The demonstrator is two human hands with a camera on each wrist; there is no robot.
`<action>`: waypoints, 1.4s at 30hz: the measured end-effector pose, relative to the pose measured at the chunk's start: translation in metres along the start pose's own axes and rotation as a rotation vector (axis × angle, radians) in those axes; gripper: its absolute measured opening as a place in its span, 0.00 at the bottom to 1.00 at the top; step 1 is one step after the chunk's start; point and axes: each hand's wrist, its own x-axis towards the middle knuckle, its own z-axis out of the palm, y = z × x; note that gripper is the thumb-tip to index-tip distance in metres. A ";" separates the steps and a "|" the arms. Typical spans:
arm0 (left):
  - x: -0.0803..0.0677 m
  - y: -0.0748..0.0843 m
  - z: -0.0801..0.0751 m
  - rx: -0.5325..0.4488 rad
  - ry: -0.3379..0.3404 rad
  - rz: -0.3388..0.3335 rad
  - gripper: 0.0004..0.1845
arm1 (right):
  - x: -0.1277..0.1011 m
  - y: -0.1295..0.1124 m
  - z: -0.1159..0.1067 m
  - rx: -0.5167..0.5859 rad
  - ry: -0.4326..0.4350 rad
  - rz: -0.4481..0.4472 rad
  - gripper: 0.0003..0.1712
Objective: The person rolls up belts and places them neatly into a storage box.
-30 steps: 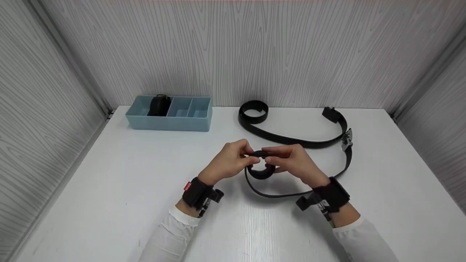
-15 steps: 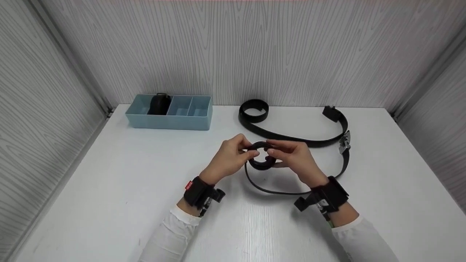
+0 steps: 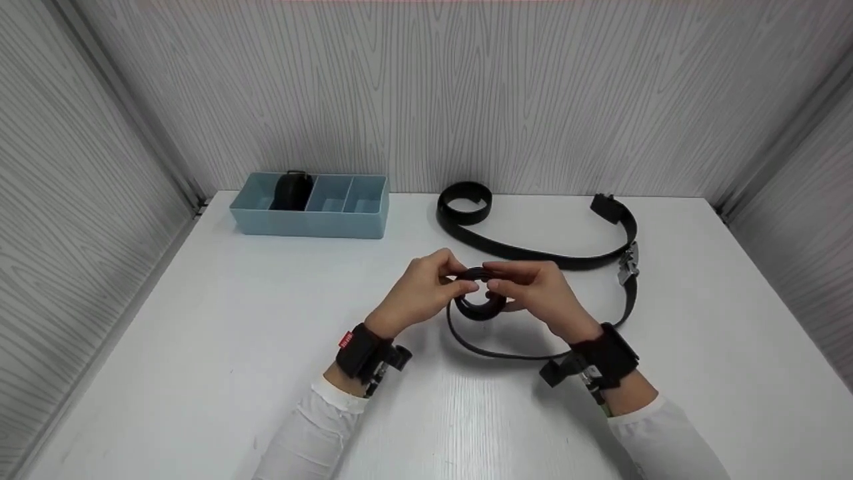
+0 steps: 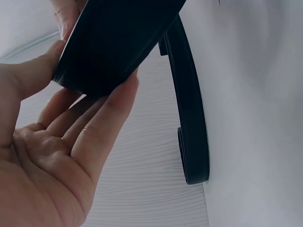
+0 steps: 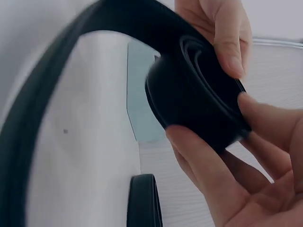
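Both hands hold a rolled coil (image 3: pixel 480 303) of a black belt above the middle of the white table (image 3: pixel 200 320). My left hand (image 3: pixel 426 290) pinches the coil's left side between thumb and fingers; in the left wrist view the coil (image 4: pixel 113 42) sits against the fingertips (image 4: pixel 124 94). My right hand (image 3: pixel 533 290) grips its right side, and in the right wrist view fingers wrap the coil (image 5: pixel 199 99). The belt's loose tail (image 3: pixel 506 352) trails right to a metal buckle (image 3: pixel 628 261).
A second black belt (image 3: pixel 533 253) lies behind the hands, its end curled in a loop (image 3: pixel 464 203). A light blue divided tray (image 3: pixel 310 205) at the back left holds a rolled dark belt (image 3: pixel 292 191). Grey panel walls enclose the table.
The coil has been turned a little and sits slightly farther from me. The loose tail and the buckle have been drawn in towards the hands.
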 end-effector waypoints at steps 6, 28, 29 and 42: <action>0.000 0.000 0.002 -0.034 0.064 0.000 0.11 | 0.002 0.004 0.002 0.094 0.086 -0.005 0.25; 0.000 0.001 0.001 0.000 0.051 -0.021 0.11 | 0.001 0.001 0.000 0.006 0.063 -0.002 0.23; 0.000 0.001 0.001 -0.006 0.059 -0.021 0.11 | 0.001 0.002 0.001 0.019 0.080 -0.004 0.23; -0.001 0.002 -0.001 0.052 0.027 0.017 0.09 | 0.001 0.000 -0.003 -0.012 0.000 0.004 0.24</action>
